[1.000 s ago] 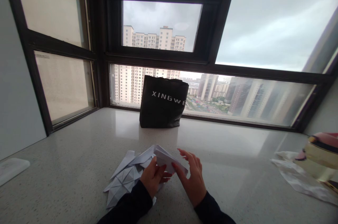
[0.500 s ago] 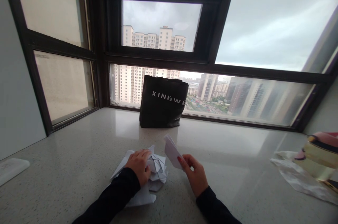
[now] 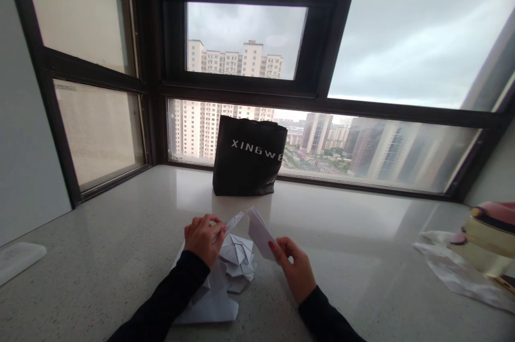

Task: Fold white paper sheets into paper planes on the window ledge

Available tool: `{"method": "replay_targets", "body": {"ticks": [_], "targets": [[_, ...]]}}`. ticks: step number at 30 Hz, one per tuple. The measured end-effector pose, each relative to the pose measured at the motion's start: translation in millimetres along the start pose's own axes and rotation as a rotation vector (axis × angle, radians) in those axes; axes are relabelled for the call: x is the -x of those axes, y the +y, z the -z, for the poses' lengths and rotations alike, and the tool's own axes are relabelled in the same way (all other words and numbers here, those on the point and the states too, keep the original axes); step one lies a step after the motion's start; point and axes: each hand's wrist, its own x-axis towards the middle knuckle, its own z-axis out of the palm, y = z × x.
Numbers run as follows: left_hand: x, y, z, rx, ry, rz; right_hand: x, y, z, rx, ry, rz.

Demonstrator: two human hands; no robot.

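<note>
Between the thumb and fingers of my left hand [image 3: 204,239] is a small folded paper piece [image 3: 234,220], its tip pointing up and right. My right hand [image 3: 295,267] pinches a larger folded paper [image 3: 260,233], tilted and standing off the counter. The two held papers come close at their upper ends; a narrow gap shows between them. Below lies a pile of folded paper pieces [image 3: 238,261], overlapping one another. White paper sheets [image 3: 215,304] spread under my left wrist, partly hidden by the sleeve.
A black bag [image 3: 247,162] with white lettering stands against the window on the speckled counter [image 3: 354,288]. To the right, a yellow and pink object [image 3: 485,240] rests by a crumpled white wrapper [image 3: 454,267]. A white flat object [image 3: 20,259] lies at the far left.
My left hand has lifted off the pile, now with a small folded paper piece in its fingers. More of the pile shows. My right hand with its paper has barely shifted.
</note>
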Motion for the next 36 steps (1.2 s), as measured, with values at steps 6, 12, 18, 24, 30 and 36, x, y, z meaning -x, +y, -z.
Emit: {"method": "replay_targets", "body": {"ticks": [6,12,18,24,30,36], "targets": [[0,7,-11.2,0.948,0.096,0.271,-1,-4,2,-0.11,0.045,-0.046],[9,22,-23.4,1.41,0.001,0.56,10,-24,-4,-0.176,0.004,-0.032],[26,39,-30.1,1.541,-0.181,0.602,19,-31,-10,0.102,-0.022,0.125],[32,41,-37.1,1.585,-0.262,0.487,13,-24,-3,0.3,-0.014,0.185],[29,29,-52.8,1.583,-0.336,0.487,12,-24,0,0.395,-0.026,0.28],[30,31,-50.7,1.501,-0.356,0.467,12,-24,0,0.422,-0.04,0.305]]}}
